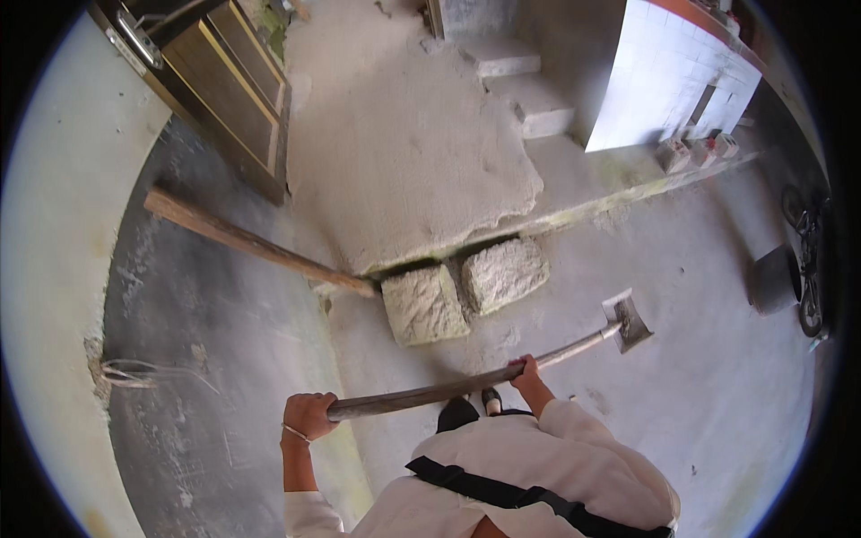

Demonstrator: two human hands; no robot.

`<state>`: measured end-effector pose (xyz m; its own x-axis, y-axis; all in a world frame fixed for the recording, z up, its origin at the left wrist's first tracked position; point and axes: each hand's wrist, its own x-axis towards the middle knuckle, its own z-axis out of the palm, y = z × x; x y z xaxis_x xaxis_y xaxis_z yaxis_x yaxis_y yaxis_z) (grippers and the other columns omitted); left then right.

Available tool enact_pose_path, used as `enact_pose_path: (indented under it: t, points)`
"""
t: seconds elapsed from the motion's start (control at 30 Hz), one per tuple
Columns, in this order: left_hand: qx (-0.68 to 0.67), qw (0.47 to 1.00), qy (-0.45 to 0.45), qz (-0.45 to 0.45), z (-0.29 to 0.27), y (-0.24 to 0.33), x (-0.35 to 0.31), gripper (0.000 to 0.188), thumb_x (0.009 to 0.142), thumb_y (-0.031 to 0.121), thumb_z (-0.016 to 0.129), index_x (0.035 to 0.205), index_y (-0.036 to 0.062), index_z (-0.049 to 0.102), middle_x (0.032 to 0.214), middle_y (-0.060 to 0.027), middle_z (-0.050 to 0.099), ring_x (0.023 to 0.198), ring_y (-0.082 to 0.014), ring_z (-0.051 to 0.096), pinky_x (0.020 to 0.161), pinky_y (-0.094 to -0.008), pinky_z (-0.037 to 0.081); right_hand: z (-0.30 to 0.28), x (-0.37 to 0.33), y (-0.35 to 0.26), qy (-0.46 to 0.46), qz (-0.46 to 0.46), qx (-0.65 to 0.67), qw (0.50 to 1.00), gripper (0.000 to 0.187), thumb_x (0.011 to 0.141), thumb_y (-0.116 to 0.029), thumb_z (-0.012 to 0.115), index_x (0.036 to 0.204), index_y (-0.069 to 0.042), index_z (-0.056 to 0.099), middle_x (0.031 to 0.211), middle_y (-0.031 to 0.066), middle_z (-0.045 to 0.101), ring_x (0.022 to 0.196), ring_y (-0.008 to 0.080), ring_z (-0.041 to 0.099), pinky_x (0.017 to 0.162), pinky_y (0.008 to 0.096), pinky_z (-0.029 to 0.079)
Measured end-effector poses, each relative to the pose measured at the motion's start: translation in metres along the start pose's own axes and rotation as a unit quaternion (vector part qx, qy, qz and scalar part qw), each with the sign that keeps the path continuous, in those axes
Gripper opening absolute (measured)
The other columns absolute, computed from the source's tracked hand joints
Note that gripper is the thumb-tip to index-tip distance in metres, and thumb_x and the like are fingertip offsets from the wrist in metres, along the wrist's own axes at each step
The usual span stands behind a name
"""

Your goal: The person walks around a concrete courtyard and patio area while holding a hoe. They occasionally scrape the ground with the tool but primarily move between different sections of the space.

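A long-handled shovel (430, 393) with a worn wooden shaft lies slantwise across the view in front of my body. My left hand (310, 415) is closed round the end of the shaft, and a thin bracelet circles that wrist. Farther along, my right hand (527, 370) grips the shaft near its middle. The squarish metal blade (633, 325) is at the far right end, over the grey concrete floor. Some dark matter shows on the blade; I cannot tell what it is.
Two rough stone blocks (425, 306) sit ahead against a raised concrete ledge (413, 161). A wooden beam (256, 240) leans at the left by a door (224, 81). Steps (538, 103) and a white tiled structure (673, 76) stand beyond; a dark bucket (776, 280) and bicycle (810, 255) are right.
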<state>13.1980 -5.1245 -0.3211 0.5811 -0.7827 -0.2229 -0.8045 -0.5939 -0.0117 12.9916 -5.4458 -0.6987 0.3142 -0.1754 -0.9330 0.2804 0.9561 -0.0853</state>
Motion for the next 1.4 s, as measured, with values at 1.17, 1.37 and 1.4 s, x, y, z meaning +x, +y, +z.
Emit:
enact_pose_path:
  t: [1.17,1.37,1.4]
  points:
    - [0.079,0.839,-0.140,0.520,0.070,0.239,0.217,0.034,0.047,0.020,0.072,0.077,0.0132,0.057,0.067,-0.0083,0.058,0.064,-0.0283,0.056,0.055,-0.0388,0.043,-0.294,-0.073,0.067,0.215,-0.118,0.562,0.790,0.011,0.068,-0.011,0.045,0.061,-0.006,0.037,0.053,0.0071,0.040,0.049,0.0226,0.044,0.051,0.0362,0.043]
    - [0.094,0.836,-0.119,0.527,0.048,0.287,0.123,0.035,0.048,0.017,0.072,0.079,0.0119,0.056,0.068,-0.0087,0.058,0.064,-0.0288,0.056,0.056,-0.0383,0.043,-0.351,-0.105,0.067,0.188,-0.131,0.569,0.790,0.012,0.067,-0.011,0.050,0.062,-0.008,0.040,0.053,0.0051,0.041,0.048,0.0185,0.044,0.052,0.0333,0.046]
    - [0.105,0.837,-0.110,0.525,0.040,0.296,0.099,0.035,0.048,0.017,0.072,0.079,0.0117,0.057,0.068,-0.0089,0.058,0.064,-0.0289,0.056,0.056,-0.0383,0.043,-0.364,-0.115,0.071,0.187,-0.124,0.567,0.793,0.012,0.067,-0.011,0.050,0.062,-0.007,0.040,0.054,0.0054,0.041,0.048,0.0187,0.044,0.051,0.0334,0.046]
